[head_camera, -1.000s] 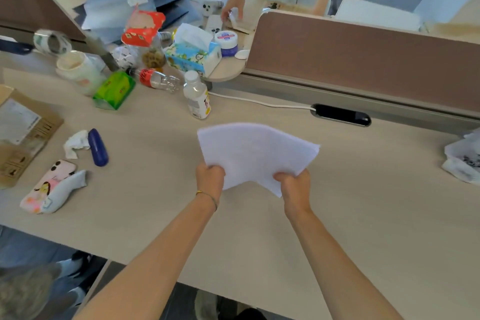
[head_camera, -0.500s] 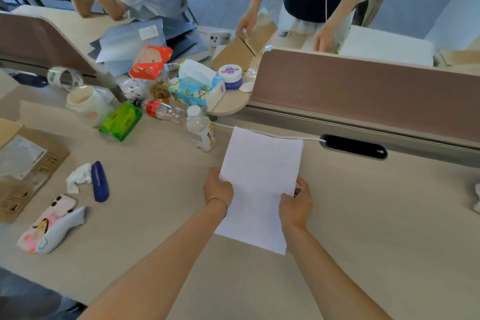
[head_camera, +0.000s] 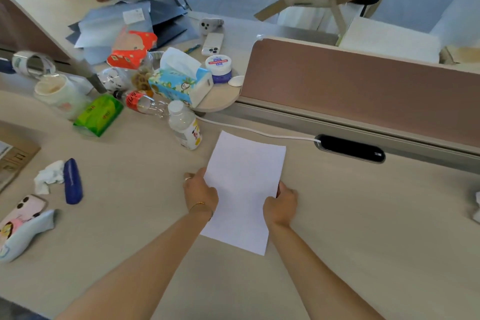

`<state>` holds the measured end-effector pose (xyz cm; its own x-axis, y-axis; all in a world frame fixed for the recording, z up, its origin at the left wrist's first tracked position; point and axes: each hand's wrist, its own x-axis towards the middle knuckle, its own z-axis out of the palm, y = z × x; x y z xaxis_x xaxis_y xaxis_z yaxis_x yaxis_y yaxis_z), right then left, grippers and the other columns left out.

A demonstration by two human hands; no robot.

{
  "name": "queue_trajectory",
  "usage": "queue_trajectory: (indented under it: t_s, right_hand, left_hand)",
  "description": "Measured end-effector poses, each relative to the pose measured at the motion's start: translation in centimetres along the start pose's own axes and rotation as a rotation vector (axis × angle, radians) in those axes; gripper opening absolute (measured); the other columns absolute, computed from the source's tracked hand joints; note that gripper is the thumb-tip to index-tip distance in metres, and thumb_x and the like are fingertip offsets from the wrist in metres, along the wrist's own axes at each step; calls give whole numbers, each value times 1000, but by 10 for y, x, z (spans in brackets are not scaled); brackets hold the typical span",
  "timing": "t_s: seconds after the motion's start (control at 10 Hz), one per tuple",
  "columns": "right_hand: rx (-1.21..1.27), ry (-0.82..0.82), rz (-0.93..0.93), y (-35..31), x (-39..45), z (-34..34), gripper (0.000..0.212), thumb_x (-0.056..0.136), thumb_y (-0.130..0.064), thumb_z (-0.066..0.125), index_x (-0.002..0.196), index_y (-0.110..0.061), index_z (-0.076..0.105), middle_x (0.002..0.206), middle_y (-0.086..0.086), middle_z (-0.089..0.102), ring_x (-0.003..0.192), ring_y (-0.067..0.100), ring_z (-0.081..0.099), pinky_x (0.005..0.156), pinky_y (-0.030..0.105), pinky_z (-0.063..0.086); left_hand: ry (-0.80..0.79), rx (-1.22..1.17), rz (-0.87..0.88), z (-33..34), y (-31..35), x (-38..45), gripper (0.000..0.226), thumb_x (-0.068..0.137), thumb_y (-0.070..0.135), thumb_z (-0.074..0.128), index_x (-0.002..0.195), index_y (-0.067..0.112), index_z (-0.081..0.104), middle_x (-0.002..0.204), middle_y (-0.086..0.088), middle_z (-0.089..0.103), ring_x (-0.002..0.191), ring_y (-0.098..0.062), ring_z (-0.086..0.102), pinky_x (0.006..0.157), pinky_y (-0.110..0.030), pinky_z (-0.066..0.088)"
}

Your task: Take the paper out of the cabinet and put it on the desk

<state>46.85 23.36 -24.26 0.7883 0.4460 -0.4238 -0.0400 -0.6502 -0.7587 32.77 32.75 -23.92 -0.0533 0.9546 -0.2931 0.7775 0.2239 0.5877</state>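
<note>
A blank white sheet of paper [head_camera: 244,189] lies flat or nearly flat on the light wooden desk [head_camera: 363,228], in the middle of the view. My left hand [head_camera: 200,193] grips its left edge and my right hand [head_camera: 280,205] grips its right edge. The sheet's far end points toward the desk divider. No cabinet is in view.
A small plastic bottle [head_camera: 185,125] stands just left of the paper's far corner, amid clutter: tissue box [head_camera: 179,80], green pack [head_camera: 100,114], cup [head_camera: 58,93]. A white cable [head_camera: 259,132] runs to a black socket [head_camera: 349,148] below the brown divider [head_camera: 363,91]. People stand beyond.
The paper was held up and bent in the air; it has come down and straightened out onto the desk, both hands still on its edges.
</note>
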Motion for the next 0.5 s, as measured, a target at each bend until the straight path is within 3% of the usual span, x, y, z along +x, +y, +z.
queue_trajectory:
  t_s: [0.2, 0.3, 0.4, 0.5]
  right_hand:
    - [-35, 2, -21, 8, 0, 0, 35, 68, 3, 40, 93, -13, 57, 95, 12, 67, 79, 35, 68, 66, 42, 58]
    - [-3, -26, 1, 14, -6, 2, 49, 70, -1, 38, 112, -10, 61, 103, 11, 72, 90, 35, 71, 74, 42, 60]
    - [35, -84, 10, 20, -8, 3, 76, 67, -11, 34, 140, -17, 54, 131, 1, 71, 113, 31, 71, 91, 43, 61]
    - [53, -103, -3, 14, -21, -3, 73, 80, -5, 43, 151, -21, 49, 148, -4, 59, 134, 25, 60, 106, 42, 52]
  left_hand:
    - [23, -33, -39, 2, -3, -5, 60, 87, -2, 40, 143, 17, 48, 125, -17, 50, 115, -39, 54, 90, -39, 44]
    - [-8, -108, -68, 5, -7, -8, 61, 93, 7, 41, 152, 20, 35, 134, -16, 50, 127, -36, 50, 102, -41, 40]
    - [-41, -119, -72, 4, -7, -14, 60, 95, 10, 42, 154, 18, 33, 137, -17, 50, 129, -36, 48, 105, -43, 40]
    - [-44, -102, -93, 0, -7, -16, 58, 98, 15, 42, 155, 19, 30, 145, -17, 45, 135, -35, 44, 109, -43, 38]
